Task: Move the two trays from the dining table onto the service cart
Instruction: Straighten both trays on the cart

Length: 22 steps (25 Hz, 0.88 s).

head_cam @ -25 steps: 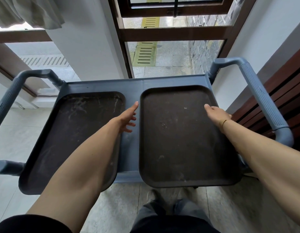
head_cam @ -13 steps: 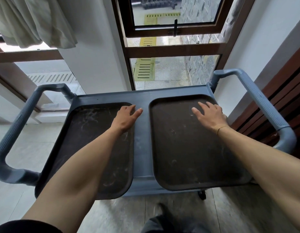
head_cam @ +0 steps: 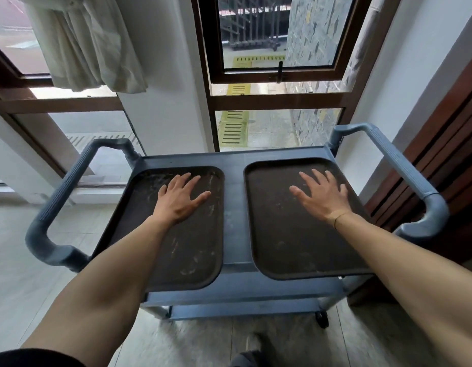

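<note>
Cart (head_cam: 233,229) bears two trays (head_cam: 192,250).

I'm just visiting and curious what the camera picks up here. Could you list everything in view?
dark brown rectangular plastic trays: two, side by side on the cart top, left and right
blue-grey plastic service cart: one, centre, by the window, a handle at each end
brown-framed windows: behind the cart
pale fabric curtain: one, upper left
dark wooden slatted panel: right wall
grey tiled floor: below
hands: two, bare, flat with fingers spread, left on the left tray, right on the right tray
</note>
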Each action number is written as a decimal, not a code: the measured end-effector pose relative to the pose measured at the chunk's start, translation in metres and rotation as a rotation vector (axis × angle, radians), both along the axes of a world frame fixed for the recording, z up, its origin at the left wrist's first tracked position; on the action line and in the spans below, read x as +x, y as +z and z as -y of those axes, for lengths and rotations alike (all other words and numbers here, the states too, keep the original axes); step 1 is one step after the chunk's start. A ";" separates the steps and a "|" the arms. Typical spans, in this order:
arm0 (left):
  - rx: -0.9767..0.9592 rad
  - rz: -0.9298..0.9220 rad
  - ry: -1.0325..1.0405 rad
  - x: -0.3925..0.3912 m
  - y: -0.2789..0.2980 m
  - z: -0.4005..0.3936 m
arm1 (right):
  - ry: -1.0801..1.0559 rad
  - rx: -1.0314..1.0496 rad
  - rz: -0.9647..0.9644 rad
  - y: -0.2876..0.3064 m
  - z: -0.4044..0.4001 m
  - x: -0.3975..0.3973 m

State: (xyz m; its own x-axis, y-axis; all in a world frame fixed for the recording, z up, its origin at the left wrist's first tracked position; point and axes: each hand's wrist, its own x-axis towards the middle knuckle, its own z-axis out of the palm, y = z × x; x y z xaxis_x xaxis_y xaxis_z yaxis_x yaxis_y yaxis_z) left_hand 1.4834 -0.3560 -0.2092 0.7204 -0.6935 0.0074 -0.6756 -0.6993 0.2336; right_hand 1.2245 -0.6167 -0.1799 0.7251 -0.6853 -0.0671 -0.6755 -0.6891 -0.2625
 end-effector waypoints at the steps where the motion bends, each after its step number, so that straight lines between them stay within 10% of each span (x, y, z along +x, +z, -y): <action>1: -0.015 -0.015 0.018 -0.004 0.001 -0.009 | -0.003 0.000 0.006 -0.001 -0.009 -0.003; 22: -0.060 -0.136 0.231 -0.027 -0.020 -0.246 | 0.244 0.031 -0.055 -0.013 -0.219 0.049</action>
State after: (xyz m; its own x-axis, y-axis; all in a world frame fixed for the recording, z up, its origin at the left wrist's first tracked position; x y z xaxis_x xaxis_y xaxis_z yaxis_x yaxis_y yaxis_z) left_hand 1.4561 -0.1103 -0.2293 0.8568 -0.5116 -0.0646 -0.4590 -0.8137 0.3568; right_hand 1.2737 -0.3982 -0.1934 0.8635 -0.4875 -0.1295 -0.5041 -0.8257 -0.2532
